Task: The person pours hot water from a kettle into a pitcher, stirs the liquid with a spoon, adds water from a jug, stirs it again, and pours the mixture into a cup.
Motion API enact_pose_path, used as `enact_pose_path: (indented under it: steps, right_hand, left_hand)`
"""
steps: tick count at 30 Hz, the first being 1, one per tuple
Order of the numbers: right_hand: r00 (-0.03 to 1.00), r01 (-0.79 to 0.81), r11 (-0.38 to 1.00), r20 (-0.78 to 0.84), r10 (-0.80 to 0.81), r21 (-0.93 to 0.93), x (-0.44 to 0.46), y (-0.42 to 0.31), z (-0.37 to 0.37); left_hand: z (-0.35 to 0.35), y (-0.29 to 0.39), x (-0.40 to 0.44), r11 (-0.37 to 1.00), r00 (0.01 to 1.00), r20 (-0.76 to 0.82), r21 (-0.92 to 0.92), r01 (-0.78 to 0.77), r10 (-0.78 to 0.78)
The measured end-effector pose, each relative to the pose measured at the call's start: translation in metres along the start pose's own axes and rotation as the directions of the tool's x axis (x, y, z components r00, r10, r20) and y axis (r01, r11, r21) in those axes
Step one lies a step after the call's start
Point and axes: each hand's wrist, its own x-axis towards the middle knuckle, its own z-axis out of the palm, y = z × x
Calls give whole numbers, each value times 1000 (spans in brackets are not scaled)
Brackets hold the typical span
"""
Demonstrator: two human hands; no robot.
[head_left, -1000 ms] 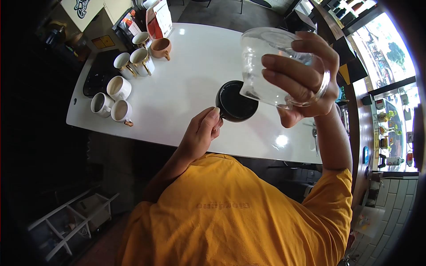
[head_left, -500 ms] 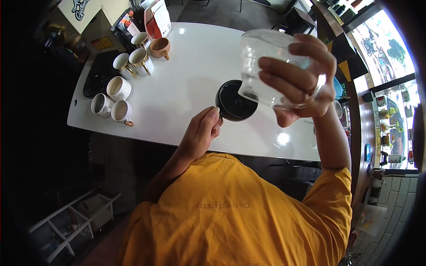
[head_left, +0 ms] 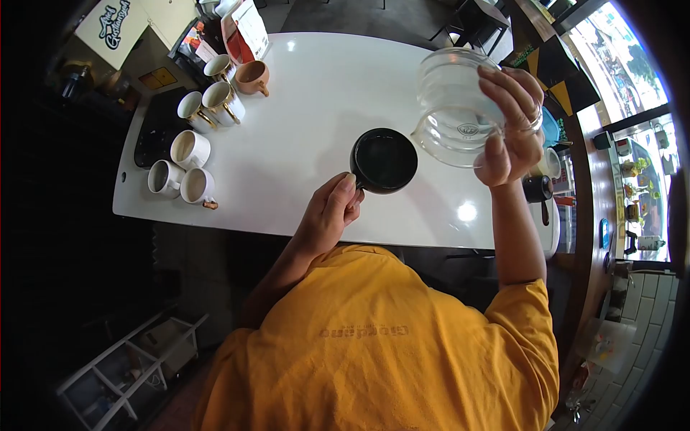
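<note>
My left hand (head_left: pixel 333 212) pinches the handle of a black cup (head_left: pixel 383 161). The cup is upright; its dark inside shows a faint sheen, and I cannot tell how much it holds. To the right and higher up, my right hand (head_left: pixel 514 122) is closed on a clear glass coffee server (head_left: pixel 453 108). The server hangs in the air with its spouted rim toward the cup, apart from it. No stream shows between the two, and the glass looks see-through.
On the left of the white table (head_left: pixel 309 100) stand several mugs: white ones (head_left: pixel 190 149), gold-handled ones (head_left: pixel 223 103) and a brown cup (head_left: pixel 251 77). A black pot with a handle (head_left: pixel 537 189) is at the right end. Stools (head_left: pixel 474 25) stand beyond the table.
My right hand has turned the glass server more upright and moved it right, away from over the cup. The left hand and the black cup have barely moved.
</note>
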Motion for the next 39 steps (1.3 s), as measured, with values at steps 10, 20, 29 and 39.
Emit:
enact_pose_path:
  steps: [10, 20, 29, 39]
  right_hand:
    - [508, -828, 534, -173, 844, 170, -129, -9, -30]
    - [193, -960, 243, -299, 934, 139, -203, -31, -50]
    - [148, -964, 209, -327, 934, 163, -213, -40, -56]
    - [164, -958, 231, -339, 927, 170, -222, -44, -64]
  left_hand:
    - [-13, -45, 19, 998, 997, 66, 38, -49, 47]
    - [-38, -88, 61, 992, 988, 140, 111, 55, -71]
    - [-51, -111, 89, 975, 953, 208, 82, 207, -220]
    - [-53, -105, 105, 935, 918, 187, 135, 329, -350]
